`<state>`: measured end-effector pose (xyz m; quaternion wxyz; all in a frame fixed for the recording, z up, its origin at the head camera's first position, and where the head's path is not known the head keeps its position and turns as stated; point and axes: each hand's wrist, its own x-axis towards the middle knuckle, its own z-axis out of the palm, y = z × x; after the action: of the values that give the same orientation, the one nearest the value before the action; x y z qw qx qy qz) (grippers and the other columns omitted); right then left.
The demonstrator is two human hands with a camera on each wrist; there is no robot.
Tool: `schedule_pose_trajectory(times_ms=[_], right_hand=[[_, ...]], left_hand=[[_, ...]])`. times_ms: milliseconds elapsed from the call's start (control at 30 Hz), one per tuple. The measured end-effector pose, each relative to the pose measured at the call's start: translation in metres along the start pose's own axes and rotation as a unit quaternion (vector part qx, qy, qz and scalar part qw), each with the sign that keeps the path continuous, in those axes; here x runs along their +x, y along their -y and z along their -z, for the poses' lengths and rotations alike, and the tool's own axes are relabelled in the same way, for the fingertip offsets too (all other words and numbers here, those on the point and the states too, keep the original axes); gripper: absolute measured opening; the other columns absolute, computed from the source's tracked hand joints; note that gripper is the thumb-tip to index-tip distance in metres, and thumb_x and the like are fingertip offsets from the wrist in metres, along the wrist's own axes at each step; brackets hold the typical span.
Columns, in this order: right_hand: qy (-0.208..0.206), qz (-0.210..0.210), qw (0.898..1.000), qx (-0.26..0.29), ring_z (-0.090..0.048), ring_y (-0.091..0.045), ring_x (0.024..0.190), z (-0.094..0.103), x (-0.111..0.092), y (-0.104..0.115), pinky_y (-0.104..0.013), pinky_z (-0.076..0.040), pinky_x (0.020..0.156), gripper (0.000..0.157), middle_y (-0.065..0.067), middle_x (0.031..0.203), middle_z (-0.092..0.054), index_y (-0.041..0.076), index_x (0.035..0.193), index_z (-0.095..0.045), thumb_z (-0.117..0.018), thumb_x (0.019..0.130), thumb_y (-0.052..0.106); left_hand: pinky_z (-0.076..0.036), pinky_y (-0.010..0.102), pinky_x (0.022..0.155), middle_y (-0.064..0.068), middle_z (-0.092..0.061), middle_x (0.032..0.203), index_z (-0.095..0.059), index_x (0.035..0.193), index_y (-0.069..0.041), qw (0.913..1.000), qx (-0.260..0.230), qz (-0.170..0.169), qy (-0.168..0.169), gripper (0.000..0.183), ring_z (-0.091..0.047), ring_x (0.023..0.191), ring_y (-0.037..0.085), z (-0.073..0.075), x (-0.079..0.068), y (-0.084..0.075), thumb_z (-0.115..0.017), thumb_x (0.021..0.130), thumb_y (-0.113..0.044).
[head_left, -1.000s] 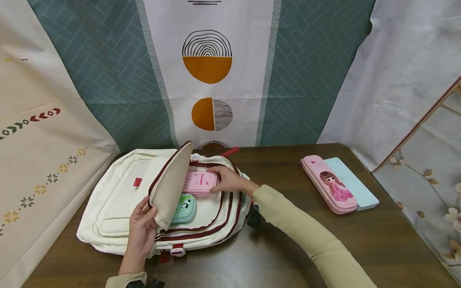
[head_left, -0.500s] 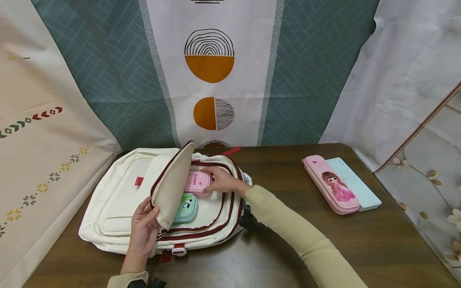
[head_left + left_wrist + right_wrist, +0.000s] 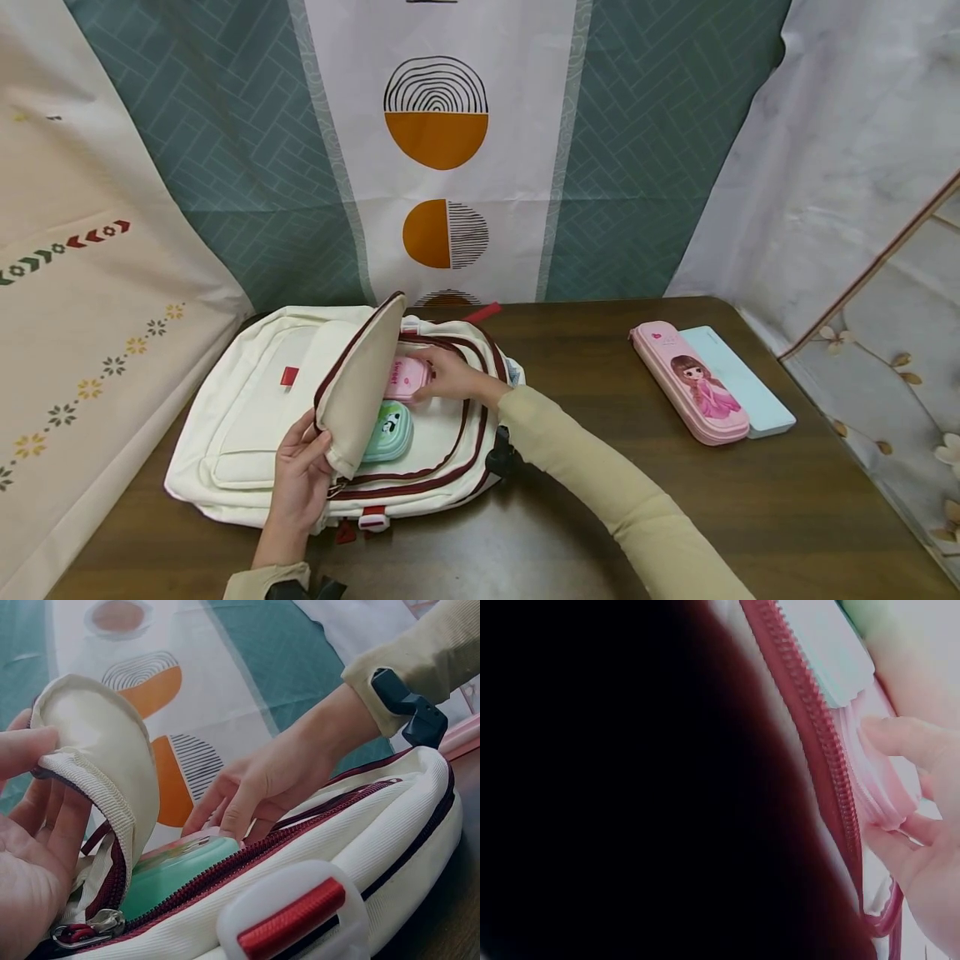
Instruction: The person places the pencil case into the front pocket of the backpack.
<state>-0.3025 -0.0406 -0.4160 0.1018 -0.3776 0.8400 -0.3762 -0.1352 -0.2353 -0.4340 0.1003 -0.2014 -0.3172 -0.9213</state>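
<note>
Far left: cream patterned cloth (image 3: 90,333), down to left edge of desk (image 3: 585,367). White bag (image 3: 243,417) flat on left half of desk, long way left to right, far side close to desk's far edge, strip of desk along near side. Small red tag (image 3: 288,376) on top. Left hand (image 3: 297,479) at near side of bag, grip pinching edge of flap (image 3: 367,392). Flap tilted up, compartment open toward the right. In compartment, nearer: green case (image 3: 388,432) with panda print, left end hidden by flap. Farther: pink case (image 3: 403,379) marked "Sweet", left end hidden too; just beside green case, contact unclear. Right hand (image 3: 456,375) over right part of bag, grip closed on right end of pink case. Dark red zip (image 3: 225,874) along compartment's near edge. Red strap (image 3: 483,312) out past bag's far right corner. Then broad stretch of desk, crossed nearer by right sleeve (image 3: 611,487): room between bag and doll-print case (image 3: 690,383). Doll-print case lying slanted, far left to near right, partly hiding pale blue box (image 3: 750,392) on its right. Both near right edge of desk. Far right: marbled cloth (image 3: 847,167) beyond that edge.
</note>
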Motion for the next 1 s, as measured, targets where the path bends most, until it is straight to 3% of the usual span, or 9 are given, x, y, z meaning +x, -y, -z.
schedule_pose_trajectory(times_ms=[367,633,800,1000], right_hand=[[0.021,-0.001,1.0,0.016,-0.046,-0.013,0.108,-0.001,0.004,0.004,-0.023,-0.035,0.097,0.074,-0.006,0.13,-0.05,0.003,0.134,-0.041,-0.078,0.071,0.012],[0.062,-0.089,0.993,-0.039,-0.047,-0.014,0.106,0.012,0.003,0.017,-0.027,-0.037,0.095,0.07,-0.006,0.125,-0.052,0.007,0.134,-0.042,-0.076,0.074,0.02],[0.063,-0.128,0.99,-0.02,-0.049,-0.015,0.094,0.015,0.003,0.024,-0.025,-0.041,0.084,0.064,-0.006,0.113,-0.056,0.007,0.129,-0.046,-0.076,0.073,0.015],[0.049,-0.104,0.993,-0.012,-0.049,-0.013,0.089,0.012,0.006,0.024,-0.023,-0.041,0.078,0.061,-0.007,0.107,-0.057,0.005,0.124,-0.049,-0.077,0.071,0.012]], left_hand=[[-0.051,0.028,0.08,0.01,-0.065,0.105,-0.062,0.115,-0.005,1.0,-0.006,0.0,0.007,0.045,-0.061,0.099,0.018,0.002,-0.001,0.0,-0.033,0.09,0.017],[-0.05,0.028,0.081,0.009,-0.065,0.105,-0.062,0.116,-0.006,1.0,0.0,0.001,0.008,0.044,-0.061,0.1,0.018,0.002,-0.001,0.001,-0.034,0.091,0.016],[-0.05,0.027,0.081,0.009,-0.065,0.105,-0.062,0.116,-0.006,0.9999,0.0,0.002,0.014,0.043,-0.061,0.099,0.018,0.002,0.0,0.0,-0.036,0.09,0.016],[-0.051,0.027,0.08,0.009,-0.065,0.105,-0.062,0.116,-0.006,0.9998,-0.002,0.001,0.018,0.042,-0.061,0.099,0.018,0.003,-0.001,0.001,-0.037,0.09,0.016]])
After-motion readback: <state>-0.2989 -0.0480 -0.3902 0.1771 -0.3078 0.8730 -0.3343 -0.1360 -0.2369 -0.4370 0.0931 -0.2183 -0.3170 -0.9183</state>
